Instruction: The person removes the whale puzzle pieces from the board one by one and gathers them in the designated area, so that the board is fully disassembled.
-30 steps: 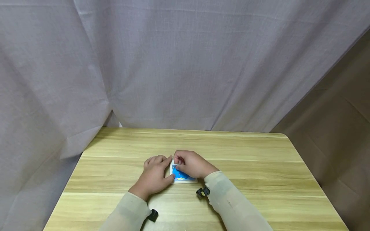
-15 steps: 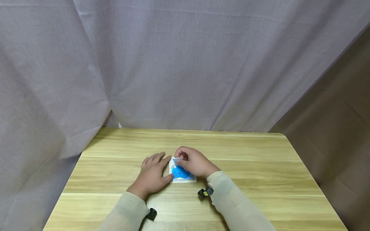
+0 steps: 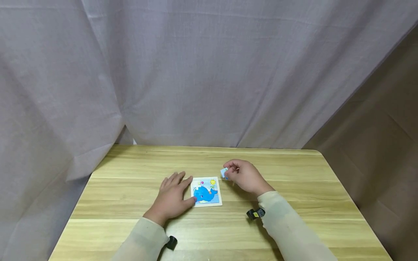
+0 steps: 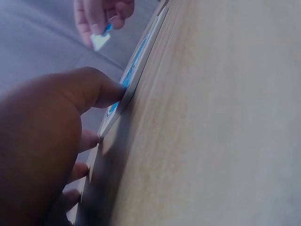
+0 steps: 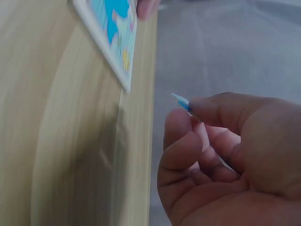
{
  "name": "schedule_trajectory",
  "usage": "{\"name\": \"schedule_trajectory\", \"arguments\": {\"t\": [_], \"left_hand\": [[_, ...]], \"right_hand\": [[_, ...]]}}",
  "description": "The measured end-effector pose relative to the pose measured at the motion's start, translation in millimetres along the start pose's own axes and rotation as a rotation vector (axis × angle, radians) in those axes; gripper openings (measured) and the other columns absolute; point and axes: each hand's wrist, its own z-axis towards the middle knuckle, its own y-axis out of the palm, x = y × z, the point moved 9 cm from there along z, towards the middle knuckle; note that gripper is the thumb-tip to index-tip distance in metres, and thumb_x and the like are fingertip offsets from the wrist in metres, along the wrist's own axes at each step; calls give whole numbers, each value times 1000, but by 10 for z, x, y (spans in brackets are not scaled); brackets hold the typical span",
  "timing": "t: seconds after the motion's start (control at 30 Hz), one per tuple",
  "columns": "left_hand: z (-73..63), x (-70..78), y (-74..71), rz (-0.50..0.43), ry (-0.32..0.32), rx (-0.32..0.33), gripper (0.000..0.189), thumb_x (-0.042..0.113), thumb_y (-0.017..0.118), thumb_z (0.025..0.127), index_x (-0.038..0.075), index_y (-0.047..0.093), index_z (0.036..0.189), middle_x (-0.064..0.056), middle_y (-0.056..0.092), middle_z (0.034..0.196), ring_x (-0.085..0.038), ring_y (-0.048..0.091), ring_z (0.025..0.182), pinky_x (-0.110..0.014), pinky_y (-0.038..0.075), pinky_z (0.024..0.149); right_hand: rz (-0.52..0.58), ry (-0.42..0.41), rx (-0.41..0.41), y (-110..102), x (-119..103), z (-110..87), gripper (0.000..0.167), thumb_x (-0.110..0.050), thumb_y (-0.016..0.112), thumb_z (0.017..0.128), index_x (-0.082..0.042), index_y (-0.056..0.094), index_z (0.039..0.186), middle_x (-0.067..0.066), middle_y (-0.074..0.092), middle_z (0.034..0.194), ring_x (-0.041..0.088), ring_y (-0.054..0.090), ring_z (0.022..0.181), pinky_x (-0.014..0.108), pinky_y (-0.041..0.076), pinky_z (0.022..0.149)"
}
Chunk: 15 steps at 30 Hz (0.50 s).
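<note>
A square jigsaw puzzle point(image 3: 209, 195) with a blue whale and a yellow sun lies flat on the table, inside a pale frame. At its left side rests my left hand point(image 3: 173, 197), fingers spread and the thumb pressing on the lower left corner. Up and to the right of the board, my right hand point(image 3: 245, 176) pinches a small puzzle piece point(image 3: 223, 173), light blue and white, between thumb and fingers. The right wrist view shows that piece point(image 5: 181, 100) edge-on, raised off the table. A pale, uneven patch shows in the puzzle's upper left part.
The wooden table point(image 3: 294, 217) has a light grain and extends around the puzzle on all sides. A grey curtain point(image 3: 202, 72) hangs behind its far edge. Darker cloth point(image 3: 385, 145) is on the right. A dark device point(image 3: 255, 213) sits at the right wrist.
My right hand has lifted away from the puzzle's upper left, moving right with a piece between its fingers, so more of the picture shows. The left hand has stayed almost where it was.
</note>
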Motion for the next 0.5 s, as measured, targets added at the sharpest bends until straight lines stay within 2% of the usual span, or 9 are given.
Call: {"name": "schedule_trajectory", "arguments": {"t": [0.1,0.2,0.37,0.5], "left_hand": [[1,-10,5,-6,-16,-6,78,57,75,100,23,56,168,-16,38,182,-50,23,173,-74,13,138],[-10,-15,9,1,-33,-12,78,60,75,100,27,56,168,-15,36,184,-50,19,174,-76,10,138],[-38,-19,14,15,-42,-17,79,62,73,99,30,55,169,-15,35,184,-50,18,174,-76,10,138],[-26,-20,4,33,-30,-20,78,63,72,100,32,53,170,-15,33,185,-50,17,174,-75,10,138]], "right_hand": [[-12,45,26,-158,171,-13,30,-20,79,104,-10,77,132,3,75,99,26,73,80,31,58,64],[-30,77,47,-275,330,-11,35,-20,79,103,-7,77,136,4,76,99,24,72,79,31,57,65],[-32,112,46,-327,493,11,39,-19,78,103,-3,75,138,6,79,97,20,72,76,27,54,63],[-17,135,51,-336,551,27,38,-17,77,103,0,74,137,7,80,97,19,74,78,26,57,65]]}}
